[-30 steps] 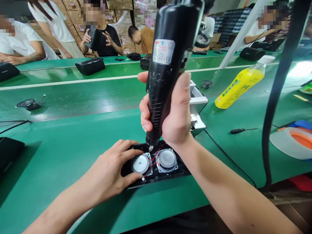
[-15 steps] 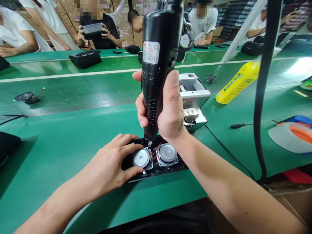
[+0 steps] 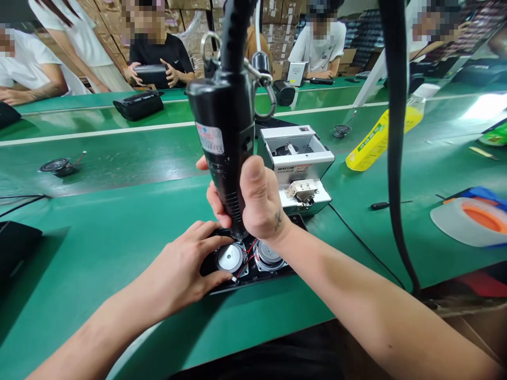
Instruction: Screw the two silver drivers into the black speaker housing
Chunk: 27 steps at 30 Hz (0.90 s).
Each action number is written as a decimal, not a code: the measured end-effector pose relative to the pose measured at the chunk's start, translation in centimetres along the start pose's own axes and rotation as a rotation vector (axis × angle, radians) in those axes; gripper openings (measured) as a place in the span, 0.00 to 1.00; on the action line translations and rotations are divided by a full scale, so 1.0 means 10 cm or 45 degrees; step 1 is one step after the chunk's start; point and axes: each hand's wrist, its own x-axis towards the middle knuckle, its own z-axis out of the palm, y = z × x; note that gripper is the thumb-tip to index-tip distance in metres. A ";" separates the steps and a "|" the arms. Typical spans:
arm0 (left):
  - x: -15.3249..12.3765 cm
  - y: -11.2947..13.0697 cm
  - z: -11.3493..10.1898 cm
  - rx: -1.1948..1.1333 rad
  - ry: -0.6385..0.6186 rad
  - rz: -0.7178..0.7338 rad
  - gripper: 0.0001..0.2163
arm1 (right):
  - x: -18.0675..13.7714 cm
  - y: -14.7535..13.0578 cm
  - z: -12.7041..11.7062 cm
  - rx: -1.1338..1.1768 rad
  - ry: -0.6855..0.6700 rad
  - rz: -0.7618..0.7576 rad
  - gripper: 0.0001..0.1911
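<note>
My right hand (image 3: 253, 203) is wrapped round a black electric screwdriver (image 3: 224, 126), held upright with its tip down on a black speaker housing (image 3: 253, 269) on the green table. Two round silver speaker drivers (image 3: 229, 257) with red and black wires sit in that housing. My left hand (image 3: 186, 269) presses on the housing's left end, fingers curled over its edge beside the left driver. The screwdriver's tip is hidden behind my right hand.
A white screw feeder box (image 3: 299, 158) stands just behind the housing, its cable running right. A yellow bottle (image 3: 376, 140), a small screwdriver (image 3: 390, 204), a loose speaker driver (image 3: 57, 166) and a thick black hanging cable (image 3: 396, 158) are around. Other people sit across the green belt (image 3: 119, 153).
The screwdriver has come down and leftward, its body now lower in view, with my right hand closer to the housing. My left hand stays on the housing.
</note>
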 end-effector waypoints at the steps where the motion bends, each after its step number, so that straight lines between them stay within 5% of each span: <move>1: 0.00 0.01 -0.01 0.004 -0.003 -0.001 0.21 | -0.01 0.00 0.00 0.006 -0.013 0.018 0.25; 14: 0.00 0.09 -0.04 -0.022 -0.016 -0.038 0.19 | -0.03 0.17 -0.06 0.071 -0.096 -0.029 0.29; 18: -0.02 0.10 0.03 -0.024 0.009 -0.066 0.20 | 0.00 0.14 -0.05 0.104 0.000 -0.046 0.29; 22: -0.12 0.05 0.09 -0.054 0.072 -0.080 0.19 | 0.06 -0.18 -0.13 0.114 0.214 -0.117 0.33; 27: -0.42 -0.13 0.18 -0.064 0.173 -0.100 0.26 | 0.14 -0.85 -0.43 -0.171 0.565 -0.464 0.34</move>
